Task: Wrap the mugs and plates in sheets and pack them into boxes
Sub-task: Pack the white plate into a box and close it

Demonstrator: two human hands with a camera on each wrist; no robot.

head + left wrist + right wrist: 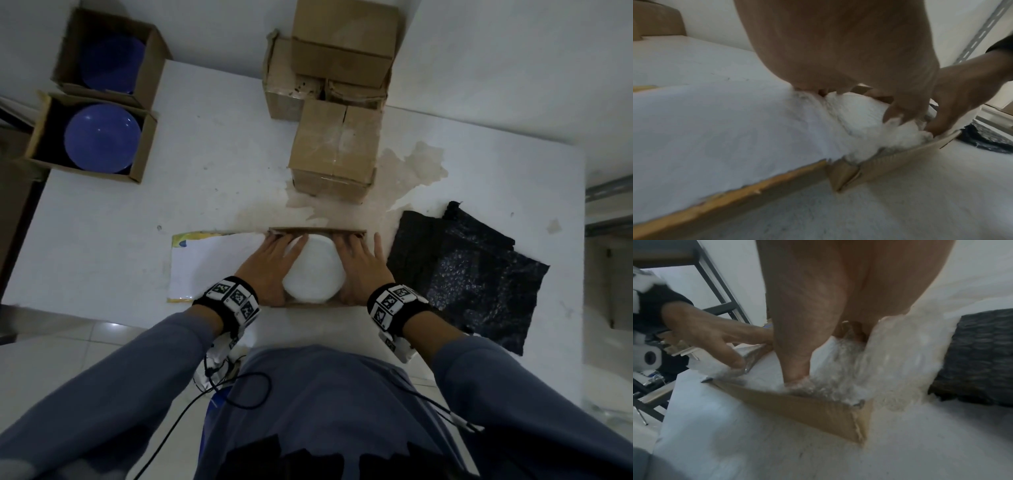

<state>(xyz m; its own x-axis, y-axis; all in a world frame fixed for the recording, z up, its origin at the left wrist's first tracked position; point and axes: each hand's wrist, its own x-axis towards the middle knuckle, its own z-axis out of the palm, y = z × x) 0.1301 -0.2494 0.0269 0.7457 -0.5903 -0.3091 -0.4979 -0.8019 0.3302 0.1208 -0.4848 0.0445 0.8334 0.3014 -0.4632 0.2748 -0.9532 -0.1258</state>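
Note:
A bundle wrapped in white sheet (313, 270) sits in a low open cardboard box (318, 232) at the table's near edge. My left hand (274, 260) lies along the bundle's left side and my right hand (363, 263) along its right, fingers straight and reaching down inside the box walls. In the left wrist view the left thumb presses the crumpled white wrap (859, 116) beside the box rim (900, 155). The right wrist view shows my right thumb pressing the wrap (838, 363) against the box's near wall (807, 410). What is wrapped inside stays hidden.
A white sheet with a yellow edge (212, 263) lies left of the box. Black bubble-wrap sheets (469, 274) lie to its right. Two open boxes hold blue plates (102, 137) at far left. Closed cardboard boxes (335, 150) stand stacked at the back centre.

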